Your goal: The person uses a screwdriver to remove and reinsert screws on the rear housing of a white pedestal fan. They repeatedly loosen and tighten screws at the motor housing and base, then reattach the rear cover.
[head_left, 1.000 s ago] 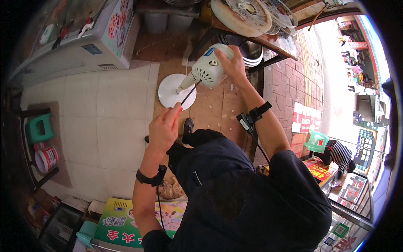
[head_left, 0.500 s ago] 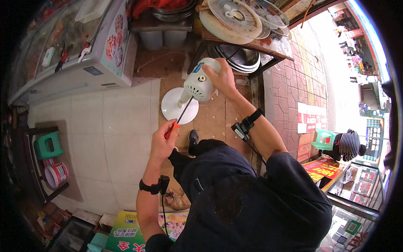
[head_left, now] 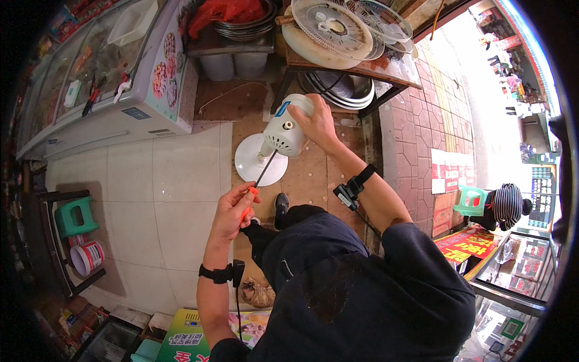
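My left hand (head_left: pixel 228 212) is closed round the orange handle of a screwdriver (head_left: pixel 265 170). The thin dark shaft runs up to the slotted underside of a white fan motor housing (head_left: pixel 287 140), where its tip is hidden or too small to make out. Gripping that housing from its right side is my right hand (head_left: pixel 318 125), with the thumb on top and the other fingers partly out of sight. A blue label and a small brass-coloured knob show on the housing. Below, a round white fan base (head_left: pixel 246 164) stands on the brown floor covering.
A wooden table (head_left: pixel 386 71) ahead holds fan grilles (head_left: pixel 330 25) and a thick round board; metal basins (head_left: pixel 356 90) sit beneath. Left stands a chest freezer (head_left: pixel 114 114) with pliers on top. A cat (head_left: pixel 258 294) lies by my feet. Green stools (head_left: pixel 77 217) flank both sides.
The view has shifted slightly, so the surroundings sit a little differently. Both hands keep their grips, and the screwdriver shaft still reaches the underside of the motor housing.
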Demonstrator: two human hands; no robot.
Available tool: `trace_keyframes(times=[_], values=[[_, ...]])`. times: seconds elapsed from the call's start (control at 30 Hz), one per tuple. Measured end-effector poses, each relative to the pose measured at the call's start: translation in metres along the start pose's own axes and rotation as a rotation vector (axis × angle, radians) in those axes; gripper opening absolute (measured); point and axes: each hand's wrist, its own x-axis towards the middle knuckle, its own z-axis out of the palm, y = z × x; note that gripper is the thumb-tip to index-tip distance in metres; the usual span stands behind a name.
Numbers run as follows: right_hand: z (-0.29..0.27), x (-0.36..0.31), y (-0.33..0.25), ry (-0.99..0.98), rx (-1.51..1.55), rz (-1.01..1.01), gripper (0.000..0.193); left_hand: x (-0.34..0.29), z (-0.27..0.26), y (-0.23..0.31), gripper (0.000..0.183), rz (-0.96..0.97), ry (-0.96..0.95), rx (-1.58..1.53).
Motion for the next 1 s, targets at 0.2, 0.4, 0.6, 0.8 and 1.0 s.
trace_keyframes(times=[0.2,0.4,0.6,0.8,1.0], values=[[-0.003,-0.001,-0.004,-0.010,0.025,0.006,0.066,0.000,0.002,-0.008,0.034,0.002,0.019,-0.036],[-0.001,0.001,-0.006,-0.013,-0.012,0.000,0.066,-0.002,0.005,-0.008,0.037,0.067,0.075,0.179],[-0.002,0.000,-0.008,-0.009,-0.024,-0.005,0.064,-0.002,0.003,-0.010,0.037,0.070,0.071,0.103],[-0.003,-0.003,-0.010,0.010,-0.025,-0.010,0.063,-0.001,0.008,-0.018,0.040,0.164,0.102,0.216],[0.000,-0.002,-0.006,0.038,-0.029,-0.042,0.064,-0.002,0.008,-0.018,0.040,0.248,0.139,0.374]])
